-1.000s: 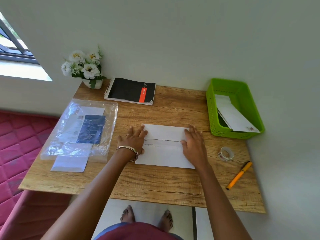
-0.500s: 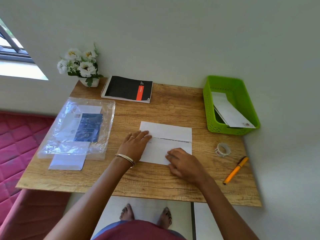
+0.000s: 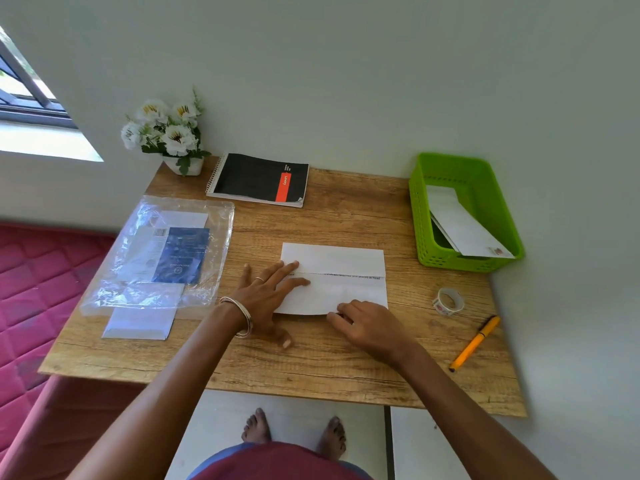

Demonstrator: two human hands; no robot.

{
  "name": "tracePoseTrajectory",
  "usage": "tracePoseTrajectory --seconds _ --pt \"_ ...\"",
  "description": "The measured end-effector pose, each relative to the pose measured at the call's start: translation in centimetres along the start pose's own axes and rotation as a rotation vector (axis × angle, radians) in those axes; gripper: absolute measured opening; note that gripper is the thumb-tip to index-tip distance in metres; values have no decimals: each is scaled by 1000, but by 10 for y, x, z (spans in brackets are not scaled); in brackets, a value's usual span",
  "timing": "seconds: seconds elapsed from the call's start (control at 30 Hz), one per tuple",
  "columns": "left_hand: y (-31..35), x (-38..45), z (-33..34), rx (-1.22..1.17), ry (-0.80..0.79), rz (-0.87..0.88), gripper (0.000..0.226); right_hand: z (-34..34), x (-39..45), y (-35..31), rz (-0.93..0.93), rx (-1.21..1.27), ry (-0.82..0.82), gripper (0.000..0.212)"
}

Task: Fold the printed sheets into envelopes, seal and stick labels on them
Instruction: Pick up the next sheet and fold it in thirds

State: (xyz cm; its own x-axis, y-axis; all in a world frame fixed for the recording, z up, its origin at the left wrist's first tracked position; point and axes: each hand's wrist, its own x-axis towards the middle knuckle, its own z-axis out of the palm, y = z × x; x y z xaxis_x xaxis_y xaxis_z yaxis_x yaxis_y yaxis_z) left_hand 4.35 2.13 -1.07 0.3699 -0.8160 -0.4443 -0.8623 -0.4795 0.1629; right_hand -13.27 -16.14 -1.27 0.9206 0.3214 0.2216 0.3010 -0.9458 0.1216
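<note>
A white printed sheet [image 3: 346, 261] lies folded in the middle of the wooden table [image 3: 311, 365], a line of print showing along its upper flap's edge. My left hand [image 3: 266, 296] rests flat on the sheet's left part, fingers straight. My right hand [image 3: 370, 327] sits at the sheet's near edge with curled fingers that pinch the edge, which bows slightly there. A small roll of labels [image 3: 447, 301] lies to the right of the sheet. A white envelope [image 3: 138, 322] pokes out from under a clear plastic bag [image 3: 159, 251] of stationery on the left.
A green basket [image 3: 420, 230] at the right holds a finished envelope [image 3: 464, 230]. An orange pen [image 3: 474, 342] lies near the right edge. A black notebook [image 3: 258, 178] and a pot of white flowers [image 3: 166, 133] stand by the wall. A red mattress lies left of the table.
My right hand left the sheet's right part, came back to its near edge and curled its fingers there. My left hand stayed flat on the left part.
</note>
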Motion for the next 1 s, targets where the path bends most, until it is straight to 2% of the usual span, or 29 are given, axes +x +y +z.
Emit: tracePoseTrajectory --seconds 0.1,0.17,0.27,0.33,0.4,0.47,0.53,0.63,0.73,0.8,0.87,1.0 --pt "1 0 0 -96 58 4 113 -1 6 7 76 35 104 35" --pt "0 -1 -1 -265 127 -23 89 -2 13 11 151 94 186 28" --pt "-1 0 -5 -516 349 -123 37 -5 27 17 256 105 245 25" --pt "-1 2 -6 -664 487 -241 22 -6 33 24 369 108 280 30" --pt "1 8 -6 -739 551 -317 23 -5 35 31 536 102 326 31" --pt "5 16 -5 -718 586 -385 26 -1 35 35 684 74 365 30" --pt "9 23 -6 -680 611 -476 31 4 35 34 745 59 354 30" --pt "15 31 -2 -660 660 -535 38 15 39 28 718 108 235 35" --pt "17 35 4 -751 713 -520 71 25 48 24 691 200 52 43" --pt "16 34 5 -691 696 -507 91 30 56 20 680 245 -94 45" --pt "12 35 5 -549 628 -462 85 32 64 17 682 283 -209 48" --pt "2 38 7 -234 436 -344 50 30 80 15 646 238 -281 54"
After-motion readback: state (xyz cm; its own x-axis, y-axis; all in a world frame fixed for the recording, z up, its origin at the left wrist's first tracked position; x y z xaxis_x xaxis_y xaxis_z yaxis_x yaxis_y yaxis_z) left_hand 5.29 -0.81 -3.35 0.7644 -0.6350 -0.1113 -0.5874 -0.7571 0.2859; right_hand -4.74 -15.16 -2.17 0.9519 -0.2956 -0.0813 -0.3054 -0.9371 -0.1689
